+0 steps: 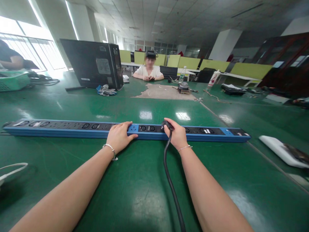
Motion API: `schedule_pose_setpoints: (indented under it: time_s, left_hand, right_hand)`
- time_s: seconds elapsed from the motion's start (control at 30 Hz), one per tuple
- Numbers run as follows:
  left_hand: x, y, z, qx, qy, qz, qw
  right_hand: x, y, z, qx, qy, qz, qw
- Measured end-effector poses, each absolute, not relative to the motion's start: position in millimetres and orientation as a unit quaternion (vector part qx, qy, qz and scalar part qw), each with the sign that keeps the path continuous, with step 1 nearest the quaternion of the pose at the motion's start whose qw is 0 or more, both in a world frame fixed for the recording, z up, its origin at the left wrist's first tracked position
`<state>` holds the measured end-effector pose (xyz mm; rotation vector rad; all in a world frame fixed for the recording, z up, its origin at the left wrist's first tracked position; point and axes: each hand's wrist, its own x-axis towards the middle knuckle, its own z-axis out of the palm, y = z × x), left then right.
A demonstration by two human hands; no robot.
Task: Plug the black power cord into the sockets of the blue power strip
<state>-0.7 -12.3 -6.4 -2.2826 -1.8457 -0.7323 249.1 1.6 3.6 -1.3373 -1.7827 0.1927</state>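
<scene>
A long blue power strip [156, 136] with black and blue sockets lies crosswise on the green table [131, 189]. My left hand [119, 135] is wrapped over the strip left of its middle, thumb along the front side and fingers over the top. In my right hand [176, 133] is a black power plug [166, 125], pinched between thumb and fingers at the strip's socket face. Whether its prongs sit in a socket is hidden. From the plug a thick black cable [170, 181] runs down toward me, between my forearms.
A black computer case [92, 64] stands at the back left, with gloves [106, 90] beside it. A green basket [11, 81] is at far left. A person [149, 70] sits across the table. To the right lies a white object [280, 151]; a white cable [12, 172] is at left.
</scene>
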Motion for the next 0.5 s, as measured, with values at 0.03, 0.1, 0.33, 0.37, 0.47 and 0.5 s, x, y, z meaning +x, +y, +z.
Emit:
schedule_pose_setpoints:
  time_s: [0.03,0.1,0.33,0.37,0.47,0.5]
  left_hand:
    - [-1,-12,-6,-0.754,-0.608,-0.242,0.059]
    - [-1,-12,-6,-0.755,-0.607,-0.242,0.061]
    - [-1,-12,-7,-0.757,-0.604,-0.240,0.067]
    - [0,-12,-7,-0.756,-0.605,-0.240,0.068]
    - [0,-13,-6,-0.755,-0.608,-0.239,0.066]
    - [0,-13,-6,-0.755,-0.608,-0.239,0.064]
  right_hand:
    - [252,1,2,-0.538,-0.719,0.081,0.433]
    - [253,0,1,-0.532,-0.729,0.076,0.424]
    - [240,-5,9,-0.501,-0.782,-0.008,0.371]
    - [238,-5,9,-0.500,-0.789,-0.019,0.357]
    - [231,-7,8,-0.513,-0.795,-0.044,0.321]
    - [229,-8,7,-0.523,-0.791,-0.049,0.315]
